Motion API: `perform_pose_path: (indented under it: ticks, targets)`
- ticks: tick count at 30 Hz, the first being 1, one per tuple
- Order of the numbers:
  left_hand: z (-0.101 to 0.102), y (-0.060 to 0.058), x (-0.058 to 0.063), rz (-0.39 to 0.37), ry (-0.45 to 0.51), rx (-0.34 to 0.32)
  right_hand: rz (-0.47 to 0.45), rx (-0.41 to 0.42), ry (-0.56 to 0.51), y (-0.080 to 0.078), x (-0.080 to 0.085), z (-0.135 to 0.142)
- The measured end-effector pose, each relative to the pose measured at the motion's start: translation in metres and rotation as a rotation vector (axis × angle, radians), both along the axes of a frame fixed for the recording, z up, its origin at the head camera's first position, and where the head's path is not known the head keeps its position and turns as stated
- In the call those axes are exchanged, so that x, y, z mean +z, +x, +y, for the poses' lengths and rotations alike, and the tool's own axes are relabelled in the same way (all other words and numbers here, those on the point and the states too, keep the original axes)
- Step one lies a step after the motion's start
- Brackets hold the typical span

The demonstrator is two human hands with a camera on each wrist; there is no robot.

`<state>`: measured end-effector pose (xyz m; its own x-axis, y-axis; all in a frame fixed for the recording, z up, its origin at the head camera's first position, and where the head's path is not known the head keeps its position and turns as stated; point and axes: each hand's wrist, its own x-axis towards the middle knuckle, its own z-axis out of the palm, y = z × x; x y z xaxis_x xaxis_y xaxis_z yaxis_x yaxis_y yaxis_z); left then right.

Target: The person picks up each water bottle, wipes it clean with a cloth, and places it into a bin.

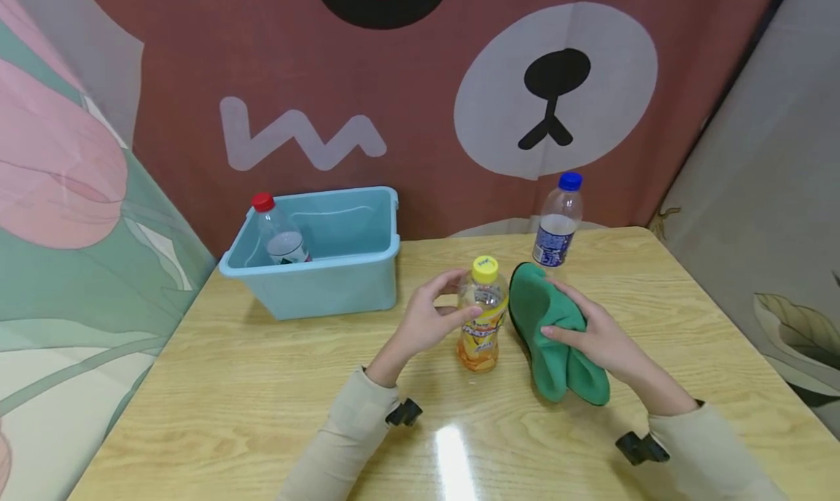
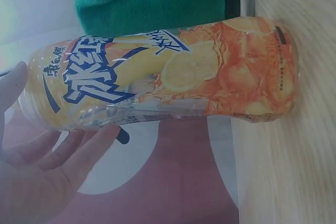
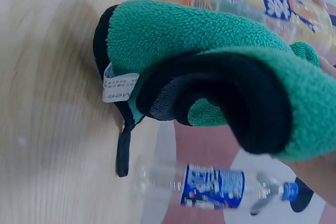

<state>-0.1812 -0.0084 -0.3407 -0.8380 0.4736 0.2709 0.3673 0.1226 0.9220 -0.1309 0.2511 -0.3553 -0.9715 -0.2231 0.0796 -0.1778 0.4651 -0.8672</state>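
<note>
A yellow-capped iced tea bottle [image 1: 480,340] with an orange and yellow label stands upright on the table. My left hand [image 1: 429,317] holds its upper part, thumb on the near side and fingers behind. In the left wrist view the fingers [image 2: 79,163] lie along the bottle [image 2: 189,77]. Just right of the bottle, my right hand [image 1: 600,333] grips a folded green cloth [image 1: 554,355] with dark edging. The right wrist view shows the cloth's [image 3: 184,30] white tag and black loop; the cloth covers most of that hand.
A light blue bin [image 1: 341,286] stands at the back left, with a red-capped clear bottle [image 1: 278,235] leaning inside. Behind the cloth, a blue-capped bottle [image 1: 558,227] stands near the table's far edge. A printed curtain [image 1: 420,122] hangs behind the wooden table [image 1: 230,413].
</note>
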Motion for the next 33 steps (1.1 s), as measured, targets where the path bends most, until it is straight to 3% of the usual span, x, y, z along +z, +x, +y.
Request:
perform_pose_path:
  ticks: [3, 8, 14, 20, 25, 33]
  targets:
    - [0.0, -0.007, -0.011, 0.003, -0.009, 0.021, -0.003, -0.017, 0.032, 0.003, 0.003, 0.01]
    - [-0.001, -0.009, -0.015, 0.018, -0.037, 0.032, 0.013, -0.04, 0.087, 0.008, 0.01, 0.029]
    - [0.0, -0.009, -0.016, 0.032, -0.072, 0.02, 0.153, -0.043, 0.251, 0.013, 0.014, 0.045]
    - [0.001, -0.008, -0.017, 0.042, -0.077, 0.017, 0.243, 0.057, 0.436, 0.011, -0.002, 0.04]
    - [-0.001, -0.007, -0.018, 0.036, -0.076, 0.044, 0.21, 0.125, 0.429, 0.008, -0.021, 0.022]
    - [-0.01, -0.004, -0.018, 0.048, -0.041, 0.055, 0.167, 0.155, 0.45, 0.008, -0.041, 0.003]
